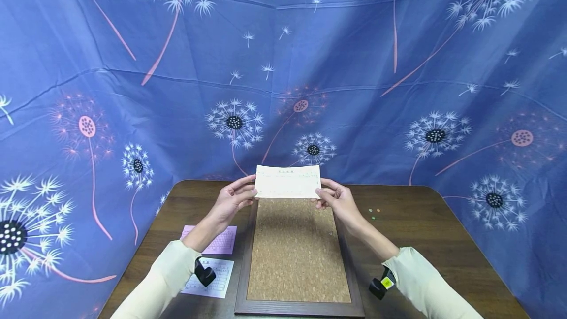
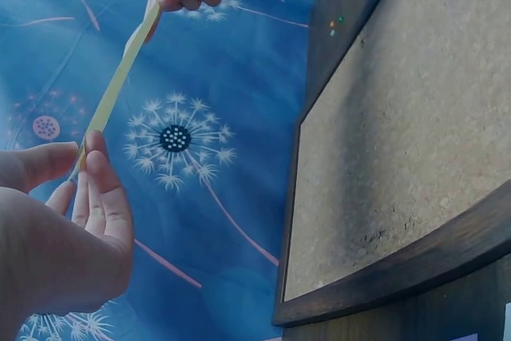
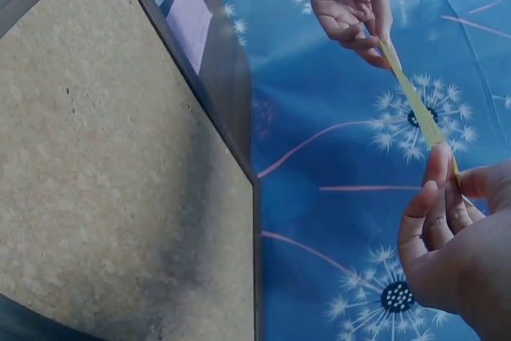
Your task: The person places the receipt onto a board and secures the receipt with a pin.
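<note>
A pale yellow printed paper slip (image 1: 288, 182) is held up above the far end of a cork board. My left hand (image 1: 235, 198) pinches its left end between thumb and fingers. At the other end my right hand (image 1: 336, 201) pinches it the same way. Both wrist views show the slip nearly edge-on, stretched between the left hand (image 2: 80, 221) and the right hand (image 3: 455, 229). Below lies the cork board (image 1: 299, 255) in its dark wooden frame, apart from the slip.
Left of the board a pink printed sheet (image 1: 226, 241) and a white printed sheet (image 1: 219, 282) lie on the brown table (image 1: 425, 240), partly covered by my left arm. Several small coloured pushpin-like pieces (image 1: 371, 210) lie right of the board. A blue dandelion-patterned cloth (image 1: 354, 63) hangs behind.
</note>
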The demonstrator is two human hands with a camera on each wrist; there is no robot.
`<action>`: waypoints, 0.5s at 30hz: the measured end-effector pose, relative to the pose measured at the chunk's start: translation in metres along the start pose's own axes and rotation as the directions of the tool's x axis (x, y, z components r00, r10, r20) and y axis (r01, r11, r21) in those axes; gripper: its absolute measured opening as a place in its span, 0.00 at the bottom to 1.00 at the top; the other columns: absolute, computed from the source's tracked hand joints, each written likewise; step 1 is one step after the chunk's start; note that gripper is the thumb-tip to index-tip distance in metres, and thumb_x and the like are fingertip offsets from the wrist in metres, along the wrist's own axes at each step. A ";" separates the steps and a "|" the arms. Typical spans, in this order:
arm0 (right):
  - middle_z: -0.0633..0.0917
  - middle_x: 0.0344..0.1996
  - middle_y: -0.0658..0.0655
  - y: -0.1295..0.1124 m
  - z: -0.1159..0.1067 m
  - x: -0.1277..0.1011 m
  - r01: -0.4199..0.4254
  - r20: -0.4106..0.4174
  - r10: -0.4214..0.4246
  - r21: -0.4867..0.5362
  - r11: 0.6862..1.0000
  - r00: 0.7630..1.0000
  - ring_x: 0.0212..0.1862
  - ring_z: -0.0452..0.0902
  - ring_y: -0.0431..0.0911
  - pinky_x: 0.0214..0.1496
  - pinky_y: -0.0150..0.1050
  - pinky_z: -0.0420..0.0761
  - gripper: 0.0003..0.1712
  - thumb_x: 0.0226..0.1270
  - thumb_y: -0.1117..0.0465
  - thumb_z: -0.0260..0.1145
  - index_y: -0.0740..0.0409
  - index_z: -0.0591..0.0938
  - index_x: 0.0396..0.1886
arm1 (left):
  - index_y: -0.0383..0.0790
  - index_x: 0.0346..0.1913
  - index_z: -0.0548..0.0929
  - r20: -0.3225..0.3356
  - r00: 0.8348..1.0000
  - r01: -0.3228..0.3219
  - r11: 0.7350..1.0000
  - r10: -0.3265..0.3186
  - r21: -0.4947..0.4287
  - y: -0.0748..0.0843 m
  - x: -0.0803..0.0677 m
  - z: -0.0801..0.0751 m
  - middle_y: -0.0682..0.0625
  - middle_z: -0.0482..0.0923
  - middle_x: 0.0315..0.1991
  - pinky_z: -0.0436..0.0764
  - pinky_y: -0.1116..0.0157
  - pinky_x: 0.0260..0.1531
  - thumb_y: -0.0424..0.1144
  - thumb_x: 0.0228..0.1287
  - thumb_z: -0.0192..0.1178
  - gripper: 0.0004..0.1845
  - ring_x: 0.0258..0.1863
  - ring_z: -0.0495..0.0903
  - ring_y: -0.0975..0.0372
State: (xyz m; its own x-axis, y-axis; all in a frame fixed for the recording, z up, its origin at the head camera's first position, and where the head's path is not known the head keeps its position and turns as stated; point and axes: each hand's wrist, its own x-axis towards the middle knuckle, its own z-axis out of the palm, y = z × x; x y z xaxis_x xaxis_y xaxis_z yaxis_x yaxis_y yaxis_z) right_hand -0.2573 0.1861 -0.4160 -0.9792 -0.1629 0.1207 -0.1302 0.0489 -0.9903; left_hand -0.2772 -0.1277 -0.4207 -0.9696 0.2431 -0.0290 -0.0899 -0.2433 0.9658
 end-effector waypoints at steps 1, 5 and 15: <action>0.89 0.27 0.40 0.001 -0.001 0.000 0.001 0.002 -0.001 -0.002 1.000 1.000 0.27 0.83 0.35 0.36 0.29 0.81 0.29 0.76 0.66 0.59 0.75 0.66 0.71 | 0.33 0.74 0.68 0.005 1.000 -0.004 1.000 0.004 0.009 -0.001 0.001 0.000 0.62 0.87 0.39 0.83 0.71 0.42 0.27 0.69 0.60 0.31 0.36 0.85 0.69; 0.89 0.27 0.40 0.004 -0.004 0.001 -0.005 0.009 0.005 -0.007 1.000 1.000 0.28 0.84 0.36 0.37 0.28 0.81 0.29 0.76 0.65 0.60 0.75 0.66 0.71 | 0.33 0.74 0.68 0.007 1.000 -0.017 0.999 0.017 0.031 -0.003 0.004 0.001 0.62 0.87 0.38 0.84 0.72 0.41 0.27 0.69 0.61 0.31 0.35 0.86 0.68; 0.90 0.28 0.47 0.015 -0.008 0.004 -0.047 0.002 0.047 0.013 0.999 0.999 0.27 0.83 0.36 0.35 0.28 0.80 0.29 0.76 0.64 0.60 0.72 0.67 0.71 | 0.33 0.72 0.70 -0.019 1.000 -0.017 0.997 0.019 0.079 -0.014 0.017 0.002 0.63 0.86 0.35 0.83 0.72 0.39 0.27 0.68 0.61 0.30 0.33 0.86 0.68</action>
State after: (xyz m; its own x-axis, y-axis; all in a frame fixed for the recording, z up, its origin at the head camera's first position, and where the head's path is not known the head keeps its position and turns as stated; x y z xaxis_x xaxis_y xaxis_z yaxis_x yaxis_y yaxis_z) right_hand -0.2646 0.1939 -0.4302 -0.9840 -0.1621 0.0743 -0.0825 0.0441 -0.9956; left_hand -0.2918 -0.1178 -0.4340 -0.9751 0.2210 -0.0159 -0.0550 -0.1723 0.9835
